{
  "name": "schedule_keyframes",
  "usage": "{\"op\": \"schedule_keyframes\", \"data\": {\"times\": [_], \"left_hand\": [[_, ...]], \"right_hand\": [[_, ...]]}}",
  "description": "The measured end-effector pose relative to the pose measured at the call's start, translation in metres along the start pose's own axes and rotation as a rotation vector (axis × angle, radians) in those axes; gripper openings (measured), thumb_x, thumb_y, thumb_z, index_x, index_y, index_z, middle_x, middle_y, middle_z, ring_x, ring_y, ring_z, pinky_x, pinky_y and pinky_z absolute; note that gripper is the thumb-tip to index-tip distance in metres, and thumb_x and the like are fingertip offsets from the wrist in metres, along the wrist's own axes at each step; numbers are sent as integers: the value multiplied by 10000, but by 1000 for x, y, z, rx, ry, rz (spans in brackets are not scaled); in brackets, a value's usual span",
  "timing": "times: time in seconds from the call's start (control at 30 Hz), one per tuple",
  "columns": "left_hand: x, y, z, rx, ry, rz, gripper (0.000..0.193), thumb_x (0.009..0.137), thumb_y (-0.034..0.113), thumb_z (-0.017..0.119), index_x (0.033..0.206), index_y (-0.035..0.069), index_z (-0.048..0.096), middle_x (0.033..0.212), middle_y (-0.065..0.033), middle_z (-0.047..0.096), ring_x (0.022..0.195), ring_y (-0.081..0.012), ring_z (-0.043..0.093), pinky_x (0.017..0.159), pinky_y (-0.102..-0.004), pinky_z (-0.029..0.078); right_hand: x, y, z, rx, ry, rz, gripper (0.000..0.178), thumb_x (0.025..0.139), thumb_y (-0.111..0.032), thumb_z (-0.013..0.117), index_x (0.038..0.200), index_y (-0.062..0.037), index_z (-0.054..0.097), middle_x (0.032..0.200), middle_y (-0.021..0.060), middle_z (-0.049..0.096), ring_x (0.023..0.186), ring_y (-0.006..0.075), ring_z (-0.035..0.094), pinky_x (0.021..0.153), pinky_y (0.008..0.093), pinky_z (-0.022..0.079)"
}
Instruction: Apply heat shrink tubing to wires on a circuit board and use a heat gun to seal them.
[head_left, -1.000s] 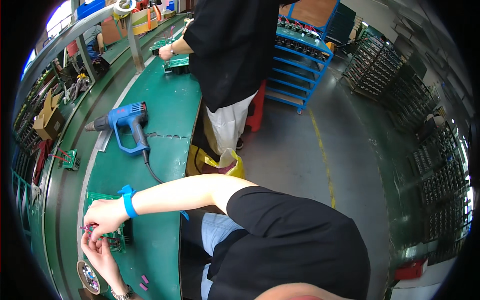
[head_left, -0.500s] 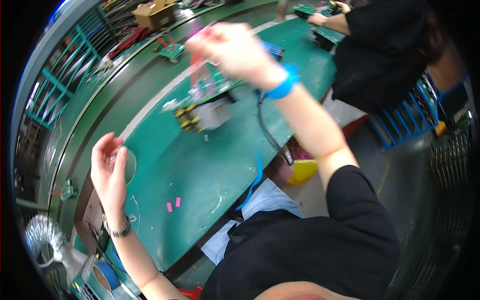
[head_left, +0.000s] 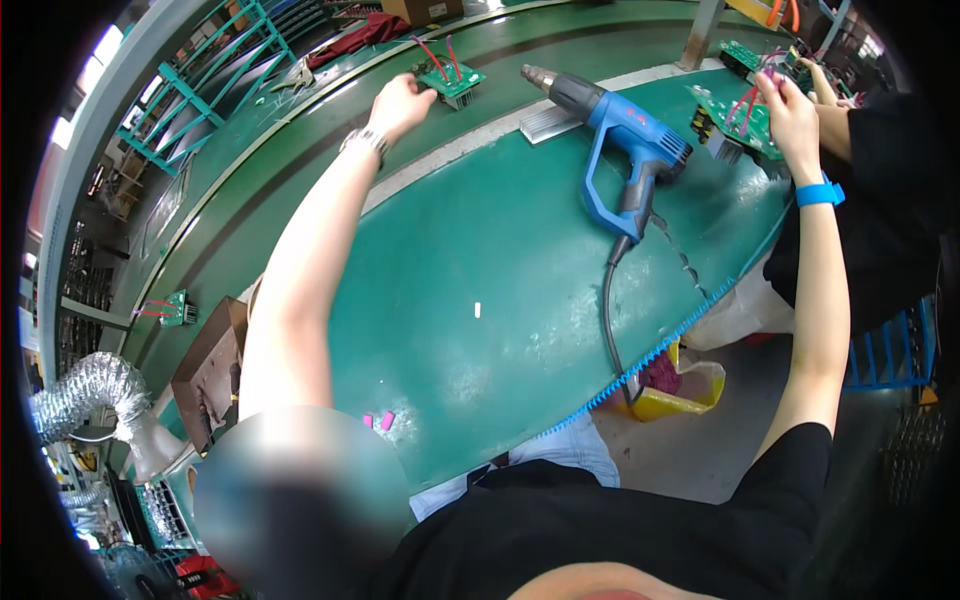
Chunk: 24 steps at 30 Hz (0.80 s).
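My right hand (head_left: 793, 122), with a blue band at the wrist, pinches the purple-tipped red wires of a green circuit board (head_left: 760, 142). That board, with yellow-and-black parts and a grey block beneath, is at the right end of the green table. Far to the left, my left hand (head_left: 400, 110) reaches over the conveyor. Its curled fingers close at the left edge of another circuit board (head_left: 455, 82), whose two red wires stand up. Between my hands a blue heat gun (head_left: 632, 140) lies with its nozzle end over a metal block (head_left: 548, 124).
Two pink sleeves (head_left: 387, 421) and a small white piece (head_left: 477, 310) lie on the table (head_left: 450, 250). A third board (head_left: 178, 309) sits on the conveyor at left. A co-worker's dark sleeve (head_left: 880, 160) is close on the right. A coiled blue cord (head_left: 655, 350) follows the near edge.
My right hand has moved right with its board, uncovering the heat gun. My left hand has gone from above the table's left end forward to the board on the conveyor. The view has shifted.
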<state>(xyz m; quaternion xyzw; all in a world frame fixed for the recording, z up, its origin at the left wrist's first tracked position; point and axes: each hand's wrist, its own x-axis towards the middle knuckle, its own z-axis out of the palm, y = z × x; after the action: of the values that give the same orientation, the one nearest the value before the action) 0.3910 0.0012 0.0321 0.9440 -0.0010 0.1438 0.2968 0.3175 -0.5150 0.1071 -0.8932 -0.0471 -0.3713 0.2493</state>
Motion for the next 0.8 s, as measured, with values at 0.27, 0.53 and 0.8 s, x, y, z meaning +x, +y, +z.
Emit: {"op": "schedule_keyframes", "data": {"times": [0.27,0.53,0.8], "left_hand": [[96,3,75,-525,-69,-172,286,930,228,611,1095,-2,568,909,-68,651,699,-113,602,592,-261,541],[63,-9,38,-299,55,-119,265,930,258,565,907,10,653,819,-73,684,653,-124,626,620,-295,515],[-133,15,-74,-522,-343,18,254,978,165,463,869,-2,619,771,-60,644,658,-114,611,634,-251,528]], "right_hand": [[-67,72,36,92,10,238,351,915,-375,630,1005,-37,661,742,70,636,673,101,536,662,276,460],[-74,51,25,-269,91,65,496,875,-333,688,1191,36,587,854,85,655,747,123,595,702,278,478],[-187,-125,6,486,-37,8,331,890,-35,646,1208,3,561,1061,74,586,751,51,529,672,186,439]]}}
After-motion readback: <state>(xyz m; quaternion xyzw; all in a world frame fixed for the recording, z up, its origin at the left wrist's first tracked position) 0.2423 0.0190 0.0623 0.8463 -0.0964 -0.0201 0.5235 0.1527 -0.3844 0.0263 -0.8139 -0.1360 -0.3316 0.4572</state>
